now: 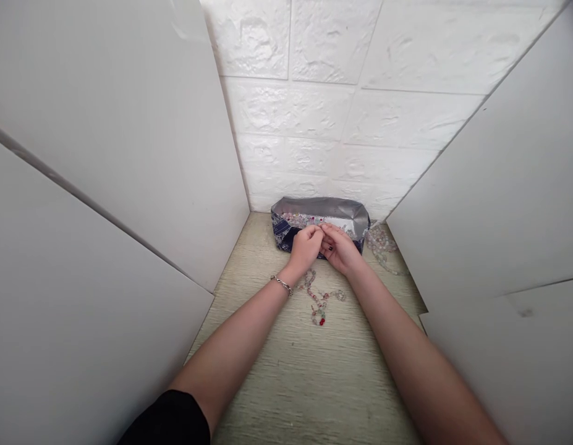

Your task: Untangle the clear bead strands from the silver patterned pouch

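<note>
My left hand [307,244] and my right hand [340,248] meet fingertip to fingertip over the front edge of a dark blue, silver-lined open bag [282,230]. Both are closed in a pinch. A string of beads [318,301], mostly clear and pink with red ones at its lower end, lies curled on the tabletop and runs up under my left hand, where its upper end is hidden. What is between my right fingertips is too small to make out. Loose pastel and red beads [301,219] fill part of the bag behind my fingers.
More beaded strands [382,242] lie in a heap right of the bag. White panels, one on the left [128,123] and one on the right [509,185], flank the pale wood-grain surface [295,383]. A white brick-patterned wall [314,111] stands behind the bag.
</note>
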Action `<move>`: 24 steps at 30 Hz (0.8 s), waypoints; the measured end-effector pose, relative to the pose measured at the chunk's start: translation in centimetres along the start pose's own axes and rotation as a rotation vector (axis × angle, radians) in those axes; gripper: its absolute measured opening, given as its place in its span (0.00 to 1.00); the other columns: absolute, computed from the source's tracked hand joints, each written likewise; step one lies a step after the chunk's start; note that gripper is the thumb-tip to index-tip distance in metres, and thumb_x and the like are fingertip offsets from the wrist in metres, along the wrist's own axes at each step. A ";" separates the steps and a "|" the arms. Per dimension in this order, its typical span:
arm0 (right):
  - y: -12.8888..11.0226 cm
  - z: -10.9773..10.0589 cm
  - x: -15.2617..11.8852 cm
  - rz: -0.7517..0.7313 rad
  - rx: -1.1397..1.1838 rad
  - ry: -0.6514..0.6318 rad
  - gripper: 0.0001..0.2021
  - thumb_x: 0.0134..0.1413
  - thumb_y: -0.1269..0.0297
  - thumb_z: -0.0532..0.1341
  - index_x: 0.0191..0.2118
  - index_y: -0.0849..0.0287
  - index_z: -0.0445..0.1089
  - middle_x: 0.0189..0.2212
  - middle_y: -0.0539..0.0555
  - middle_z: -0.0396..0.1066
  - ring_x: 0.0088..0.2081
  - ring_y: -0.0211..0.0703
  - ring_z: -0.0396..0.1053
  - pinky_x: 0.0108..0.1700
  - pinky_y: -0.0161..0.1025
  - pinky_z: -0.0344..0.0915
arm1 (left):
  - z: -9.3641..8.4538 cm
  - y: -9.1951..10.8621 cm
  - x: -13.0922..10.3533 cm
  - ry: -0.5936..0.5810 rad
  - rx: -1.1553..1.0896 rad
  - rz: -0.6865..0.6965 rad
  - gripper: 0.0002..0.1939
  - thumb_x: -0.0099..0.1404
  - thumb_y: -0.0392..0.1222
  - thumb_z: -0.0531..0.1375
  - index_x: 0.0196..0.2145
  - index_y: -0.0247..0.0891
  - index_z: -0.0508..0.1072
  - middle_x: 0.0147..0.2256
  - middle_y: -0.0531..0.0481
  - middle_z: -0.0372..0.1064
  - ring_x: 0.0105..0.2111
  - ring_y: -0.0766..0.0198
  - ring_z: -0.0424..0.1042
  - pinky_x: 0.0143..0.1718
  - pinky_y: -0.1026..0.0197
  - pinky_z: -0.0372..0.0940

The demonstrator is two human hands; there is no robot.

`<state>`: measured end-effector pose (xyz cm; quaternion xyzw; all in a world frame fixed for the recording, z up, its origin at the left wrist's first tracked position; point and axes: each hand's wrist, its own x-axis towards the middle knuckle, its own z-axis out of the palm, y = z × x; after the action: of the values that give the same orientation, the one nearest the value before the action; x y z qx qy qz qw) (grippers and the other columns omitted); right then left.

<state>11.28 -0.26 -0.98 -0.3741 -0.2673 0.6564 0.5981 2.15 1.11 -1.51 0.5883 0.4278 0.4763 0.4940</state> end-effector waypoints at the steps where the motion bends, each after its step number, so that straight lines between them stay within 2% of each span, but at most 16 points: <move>1: 0.0 0.1 -0.1 -0.002 0.005 0.006 0.07 0.37 0.66 0.63 0.26 0.59 0.65 0.13 0.42 0.53 0.15 0.26 0.46 0.18 0.26 0.53 | 0.0 -0.1 0.0 0.000 0.008 0.005 0.09 0.52 0.40 0.49 0.20 0.35 0.63 0.21 0.53 0.64 0.22 0.71 0.61 0.25 0.67 0.56; 6: -0.1 0.1 -0.2 -0.016 -0.007 -0.004 0.06 0.37 0.66 0.62 0.24 0.59 0.63 0.13 0.42 0.49 0.15 0.27 0.46 0.18 0.27 0.52 | 0.2 -0.3 0.0 -0.004 0.015 0.018 0.09 0.53 0.40 0.49 0.20 0.35 0.64 0.23 0.52 0.66 0.23 0.70 0.63 0.26 0.67 0.58; 13: 0.1 -0.1 -0.1 -0.018 -0.029 0.015 0.06 0.39 0.65 0.61 0.27 0.59 0.64 0.13 0.42 0.48 0.15 0.27 0.46 0.18 0.27 0.52 | 0.3 -0.1 0.0 -0.009 0.003 0.002 0.09 0.53 0.40 0.49 0.21 0.35 0.65 0.22 0.51 0.66 0.22 0.70 0.64 0.25 0.67 0.59; 24: 0.0 0.1 -0.2 -0.021 -0.027 0.014 0.07 0.38 0.65 0.62 0.26 0.59 0.63 0.12 0.42 0.48 0.15 0.26 0.46 0.17 0.26 0.50 | 0.2 -0.5 0.0 -0.012 0.034 0.020 0.10 0.53 0.41 0.49 0.21 0.35 0.65 0.23 0.51 0.66 0.24 0.70 0.64 0.26 0.67 0.59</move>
<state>11.19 -0.44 -0.92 -0.3839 -0.2758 0.6439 0.6016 2.35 1.10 -2.05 0.6035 0.4270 0.4705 0.4818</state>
